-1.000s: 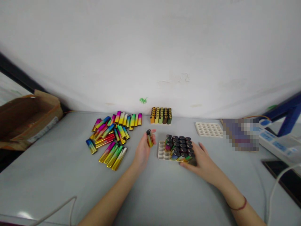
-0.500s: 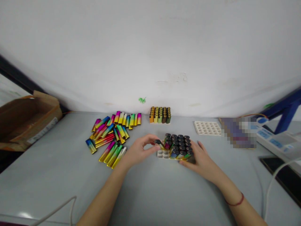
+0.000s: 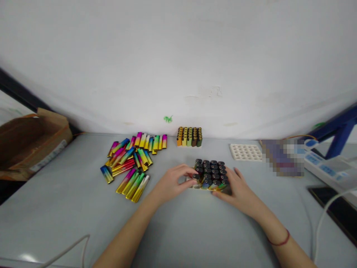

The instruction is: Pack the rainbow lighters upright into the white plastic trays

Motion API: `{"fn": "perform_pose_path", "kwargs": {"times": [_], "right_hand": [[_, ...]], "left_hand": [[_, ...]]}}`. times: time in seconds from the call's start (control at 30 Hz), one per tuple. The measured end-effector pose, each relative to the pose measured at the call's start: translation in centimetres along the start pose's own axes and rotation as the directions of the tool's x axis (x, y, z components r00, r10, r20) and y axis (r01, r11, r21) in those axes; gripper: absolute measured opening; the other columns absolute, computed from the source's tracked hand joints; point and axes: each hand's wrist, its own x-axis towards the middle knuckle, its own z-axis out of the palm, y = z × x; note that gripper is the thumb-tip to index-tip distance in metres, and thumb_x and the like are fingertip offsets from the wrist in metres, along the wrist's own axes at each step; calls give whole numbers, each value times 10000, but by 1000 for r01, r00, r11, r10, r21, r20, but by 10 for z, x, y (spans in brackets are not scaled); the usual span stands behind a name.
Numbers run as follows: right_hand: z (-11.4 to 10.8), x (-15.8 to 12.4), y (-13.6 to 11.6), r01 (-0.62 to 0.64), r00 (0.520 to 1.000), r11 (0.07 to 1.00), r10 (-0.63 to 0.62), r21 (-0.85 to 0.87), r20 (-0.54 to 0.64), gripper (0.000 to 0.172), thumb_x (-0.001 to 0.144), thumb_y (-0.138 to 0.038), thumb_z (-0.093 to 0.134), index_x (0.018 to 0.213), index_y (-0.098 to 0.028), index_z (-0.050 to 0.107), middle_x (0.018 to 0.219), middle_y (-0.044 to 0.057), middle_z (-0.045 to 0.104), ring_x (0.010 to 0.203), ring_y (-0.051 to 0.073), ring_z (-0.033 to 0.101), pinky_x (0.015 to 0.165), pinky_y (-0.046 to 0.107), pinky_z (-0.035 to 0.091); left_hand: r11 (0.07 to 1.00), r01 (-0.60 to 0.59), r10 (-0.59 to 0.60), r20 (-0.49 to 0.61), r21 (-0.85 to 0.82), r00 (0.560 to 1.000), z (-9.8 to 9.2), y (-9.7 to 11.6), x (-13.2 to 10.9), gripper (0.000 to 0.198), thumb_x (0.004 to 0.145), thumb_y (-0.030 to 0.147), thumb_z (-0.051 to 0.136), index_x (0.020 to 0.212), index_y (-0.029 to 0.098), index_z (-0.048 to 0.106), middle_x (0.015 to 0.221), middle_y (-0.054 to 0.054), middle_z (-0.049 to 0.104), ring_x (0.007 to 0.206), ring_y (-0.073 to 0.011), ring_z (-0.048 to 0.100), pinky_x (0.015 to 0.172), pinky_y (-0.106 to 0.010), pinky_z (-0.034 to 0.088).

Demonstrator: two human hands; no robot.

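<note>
Upright in a white holder tray [image 3: 197,186] stands a block of shiny multicoloured lighters [image 3: 214,172] with black tops. My left hand [image 3: 173,183] pinches one lighter [image 3: 196,176] between thumb and fingers at the tray's left front, its black top upward and its lower part mostly hidden. On the opposite side, my right hand [image 3: 240,190] wraps round the right side of the block, thumb at the front corner and fingers behind. To the left lies a loose pile of metallic rainbow lighters [image 3: 128,156], several in a row nearest my left forearm.
Near the wall stands another block of lighters [image 3: 189,137]. A white tray with round holes [image 3: 245,152] lies at the back right. A cardboard box [image 3: 52,149] sits far left; a white device [image 3: 326,167] and a dark flat panel [image 3: 334,204] lie right.
My left hand has moved right and slightly down, bringing its lighter from a tilted to a more upright pose at the tray's front left. My right hand stays in place.
</note>
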Motion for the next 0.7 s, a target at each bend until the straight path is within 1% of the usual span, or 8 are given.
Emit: {"fn": "perform_pose_path", "kwargs": {"times": [0.07,0.2,0.3,0.43,0.5,0.6,0.67,0.7], "right_hand": [[0,0,0,2,1000,1000,-2,1,-5,760,837,-513,637,1455,-177,351,1458,192,499,1379,339,424,1161,635,185],[0,0,0,4,1000,1000,-4,1,2,760,841,-507,634,1459,-176,340,1456,191,501,1383,335,420,1162,636,183],[0,0,1,3,1000,1000,-3,-1,6,769,841,-509,634,1464,-174,334,1460,193,497,1388,334,413,1163,636,178],[1,-1,2,4,1000,1000,-4,-7,8,773,841,-516,634,1464,-164,343,1452,204,502,1380,342,422,1161,640,180],[0,-1,2,5,1000,1000,-5,-8,4,766,846,-519,624,1469,-171,343,1453,203,502,1376,342,427,1160,640,187],[0,-1,1,9,1000,1000,-9,-11,4,750,856,-526,609,1467,-179,347,1453,197,504,1376,337,431,1161,638,194],[0,-1,1,7,1000,1000,-7,-17,5,745,856,-532,609,1457,-171,355,1450,201,506,1376,336,432,1160,639,197],[0,-1,1,7,1000,1000,-7,-20,4,742,855,-532,610,1451,-167,358,1449,204,506,1375,337,433,1159,641,201]], "left_hand": [[1000,22,-22,-7,18,1000,4,2,0,150,859,242,637,998,185,649,970,-40,701,859,-149,661,845,-292,517],[992,122,-121,-24,26,992,12,3,-2,164,844,251,647,990,206,585,964,-9,706,871,-150,677,853,-296,522],[986,134,-135,1,99,991,12,2,-2,119,856,257,632,949,207,577,934,1,695,861,-151,671,830,-289,520],[953,114,-144,91,280,985,-1,6,-3,180,871,314,634,1007,206,590,1003,-28,685,927,-180,658,856,-314,515],[913,120,-165,84,391,983,-13,10,-6,229,888,358,610,1059,206,599,1079,-54,677,1023,-210,639,929,-362,501],[815,181,-182,-54,550,982,-31,7,-24,351,921,437,536,1170,200,604,1192,-97,642,1155,-253,587,1036,-444,447],[716,270,-167,-218,643,962,-38,-4,-47,475,912,519,506,1241,191,601,1303,-143,578,1248,-308,526,1066,-497,417],[645,332,-145,-316,688,938,-40,-11,-61,546,896,561,503,1275,179,594,1365,-174,528,1307,-357,469,1084,-547,383]]}}
